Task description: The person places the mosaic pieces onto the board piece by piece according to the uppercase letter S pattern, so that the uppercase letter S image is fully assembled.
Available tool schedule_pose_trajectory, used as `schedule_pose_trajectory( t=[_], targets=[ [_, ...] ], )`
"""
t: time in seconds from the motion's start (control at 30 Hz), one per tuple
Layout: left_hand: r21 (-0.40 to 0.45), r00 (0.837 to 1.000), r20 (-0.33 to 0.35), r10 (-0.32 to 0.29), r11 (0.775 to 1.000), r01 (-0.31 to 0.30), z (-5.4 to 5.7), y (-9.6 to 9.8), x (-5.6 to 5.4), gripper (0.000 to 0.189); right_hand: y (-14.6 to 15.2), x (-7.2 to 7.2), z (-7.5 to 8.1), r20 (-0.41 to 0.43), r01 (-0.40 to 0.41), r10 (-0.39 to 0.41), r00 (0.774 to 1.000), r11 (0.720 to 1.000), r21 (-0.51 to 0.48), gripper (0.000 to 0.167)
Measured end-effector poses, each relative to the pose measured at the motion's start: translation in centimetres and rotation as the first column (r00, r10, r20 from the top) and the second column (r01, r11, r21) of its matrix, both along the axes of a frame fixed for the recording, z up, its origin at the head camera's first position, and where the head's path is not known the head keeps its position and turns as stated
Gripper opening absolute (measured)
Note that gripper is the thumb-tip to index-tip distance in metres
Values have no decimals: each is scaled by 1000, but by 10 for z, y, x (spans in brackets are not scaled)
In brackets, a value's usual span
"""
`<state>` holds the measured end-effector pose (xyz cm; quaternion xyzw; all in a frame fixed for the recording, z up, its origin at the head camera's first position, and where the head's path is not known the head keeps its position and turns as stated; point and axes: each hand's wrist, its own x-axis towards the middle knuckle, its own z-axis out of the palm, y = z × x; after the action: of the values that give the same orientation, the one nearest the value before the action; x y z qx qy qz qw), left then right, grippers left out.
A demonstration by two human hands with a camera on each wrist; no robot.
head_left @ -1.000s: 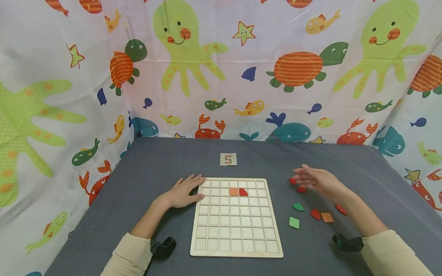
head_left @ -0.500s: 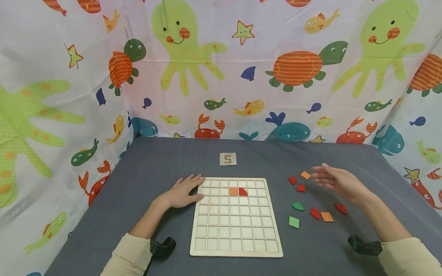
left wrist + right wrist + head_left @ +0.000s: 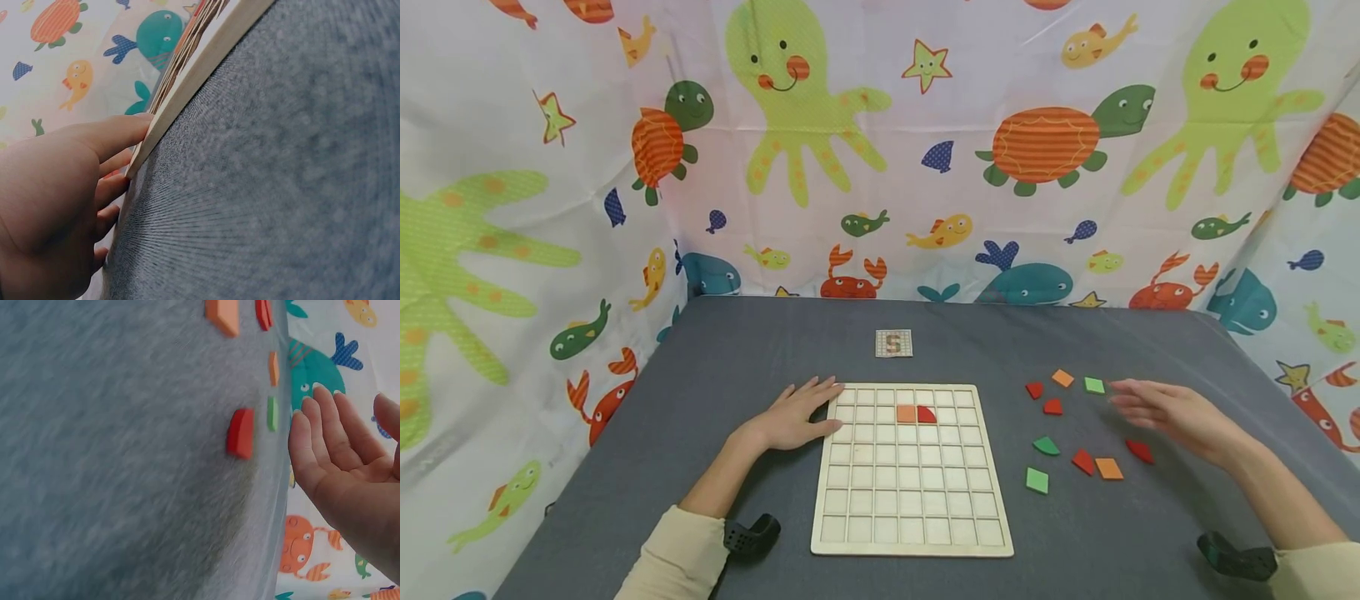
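A pale wooden grid board (image 3: 910, 479) lies on the dark cloth. One orange square (image 3: 906, 413) and one red quarter-round piece (image 3: 927, 414) sit side by side in cells near its far edge. My left hand (image 3: 793, 417) rests at the board's upper left corner, thumb and fingertips touching its side, as the left wrist view (image 3: 69, 181) also shows. My right hand (image 3: 1172, 412) hovers over the cloth with straight, relaxed fingers and nothing in them. Just left of its fingertips lies a light green square (image 3: 1094, 385); a red piece (image 3: 1139, 452) lies below the hand.
Right of the board are scattered an orange square (image 3: 1063, 378), two small red pieces (image 3: 1052, 407), a green quarter-round (image 3: 1046, 446), another light green square (image 3: 1037, 480), a red piece (image 3: 1083, 462) and an orange square (image 3: 1108, 469). A small patterned card (image 3: 893, 343) lies beyond the board.
My right hand has moved right, away from the board, uncovering the far orange square and then the light green square near its fingertips. My left hand stays at the board's corner.
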<state>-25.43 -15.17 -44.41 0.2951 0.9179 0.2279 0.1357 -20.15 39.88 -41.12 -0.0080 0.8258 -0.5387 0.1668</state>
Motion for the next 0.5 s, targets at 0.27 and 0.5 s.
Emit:
schedule_pose_trajectory(
  t=[0.27,0.5],
  targets=[
    [0,1000,-2,-6,1000,6,0,0,1,66,12,7,-8,60,-57,58,997,998,-3,57],
    [-1,1000,-7,-1,1000,1,0,0,1,66,15,15,-12,22,-108,107,994,992,71,50]
  ],
)
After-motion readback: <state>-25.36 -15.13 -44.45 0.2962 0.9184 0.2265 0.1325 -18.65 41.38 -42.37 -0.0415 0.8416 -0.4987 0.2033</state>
